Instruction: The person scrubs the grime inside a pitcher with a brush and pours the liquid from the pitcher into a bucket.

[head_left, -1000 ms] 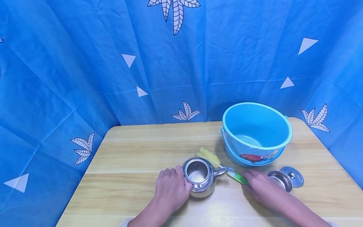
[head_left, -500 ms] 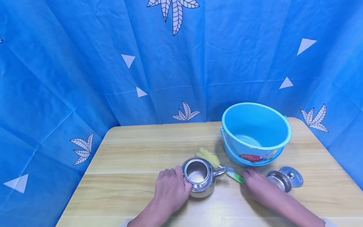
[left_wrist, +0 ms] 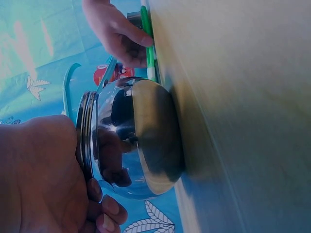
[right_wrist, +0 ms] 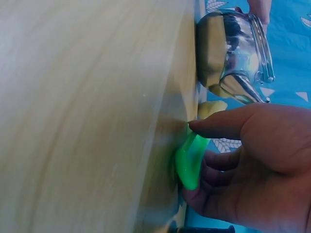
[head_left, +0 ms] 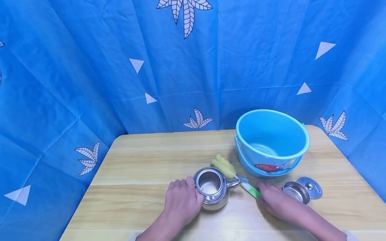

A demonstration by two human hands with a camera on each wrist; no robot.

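Using the bucket (head_left: 271,129) as reference, head-view directions. Steel teapot (head_left: 219,200) is near-left of it, upright on the worktop (head_left: 144,157), open mouth facing up. Spout (head_left: 234,182) points right, its tip in front of the bucket's left edge; long axis handle-side to spout runs roughly left-right. Left hand (head_left: 183,201) has its grip clamped on the teapot at the side opposite the spout; fingers curled, so what exactly they wrap is covered. Brush (head_left: 251,190) lies diagonally: yellow sponge head (head_left: 223,166) just left of the bucket and pointing far-left, green handle end pointing near-right, in front of the bucket. Stem passes behind the spout tip. Right hand (head_left: 275,199), in front of the bucket, has its grip clamped on the green handle, thumb and fingers pinching it close to the worktop; can't tell if the handle touches down. Strainer cup (head_left: 297,191) is near-right of the bucket, partly covered by the right hand; lid (head_left: 313,189) sits just beyond it, further right. Contact between those two unclear.
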